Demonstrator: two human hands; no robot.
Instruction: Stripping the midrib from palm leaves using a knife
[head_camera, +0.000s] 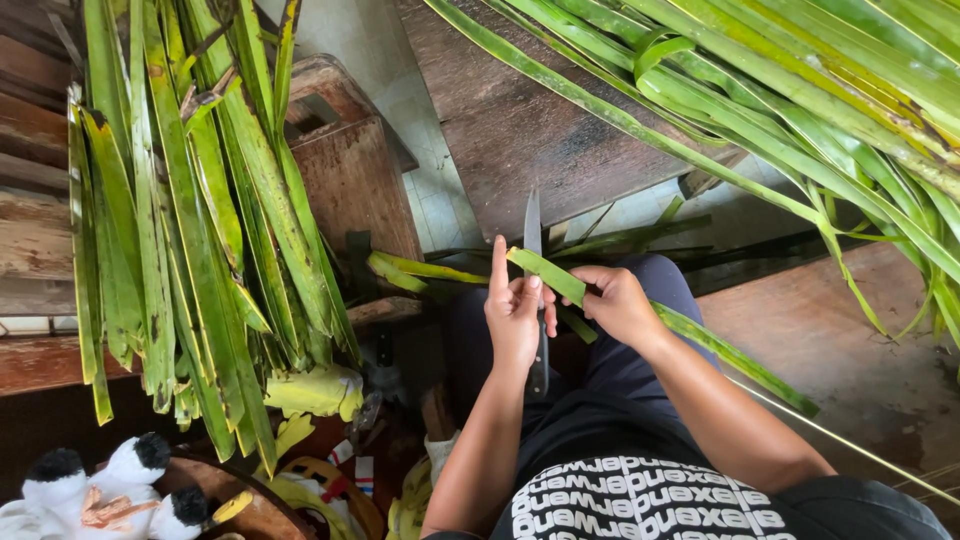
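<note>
Patterned shirt (640, 500) nearest lens. Cut leaf strips (190, 220) already heaped at left on wooden bench (30, 250). Left hand (513, 318) grips knife (533, 240), blade up, beside leaf strip (548, 273). Right hand (618, 305) pinches same strip over lap. Uncut fronds (800, 90) remain at right, crowding space above.

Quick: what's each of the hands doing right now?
Left hand: closed on a dark-handled knife, blade up, touching the leaf.
Right hand: closed on a long green palm-leaf strip.
</note>
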